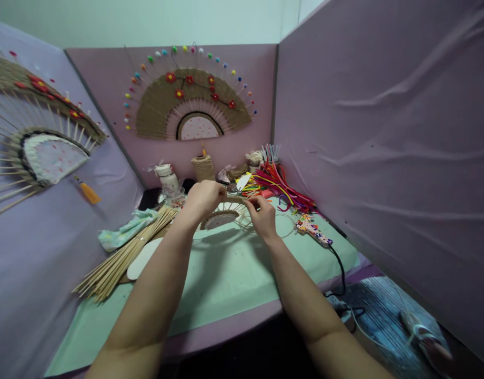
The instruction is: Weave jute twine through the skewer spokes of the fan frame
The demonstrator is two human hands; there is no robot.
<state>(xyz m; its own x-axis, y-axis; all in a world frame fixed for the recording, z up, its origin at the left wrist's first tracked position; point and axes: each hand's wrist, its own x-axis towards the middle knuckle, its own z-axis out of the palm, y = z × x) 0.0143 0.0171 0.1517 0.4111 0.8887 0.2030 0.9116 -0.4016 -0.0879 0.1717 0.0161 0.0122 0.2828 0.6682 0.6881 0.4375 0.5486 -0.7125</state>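
A small half-round fan (221, 220) with thin sticks and a tan twine band is held a little above the green tabletop. My left hand (204, 199) is closed on its upper left edge; the back of the hand hides part of the fan. At the right end of the band, my right hand (262, 215) pinches thumb and fingertips together on the twine (245, 201). Loose loops of thin cord (248, 225) lie beneath and beside that hand. Exactly how the fingertips grip is too small to make out.
A bundle of sticks (125, 252) and a white oval piece (144, 259) lie left. Behind stand a twine spool (203, 168) and white bottle (167, 178). Pipe cleaners (283, 187) and a corded glue gun (313, 232) lie right. A finished fan (153, 108) hangs ahead.
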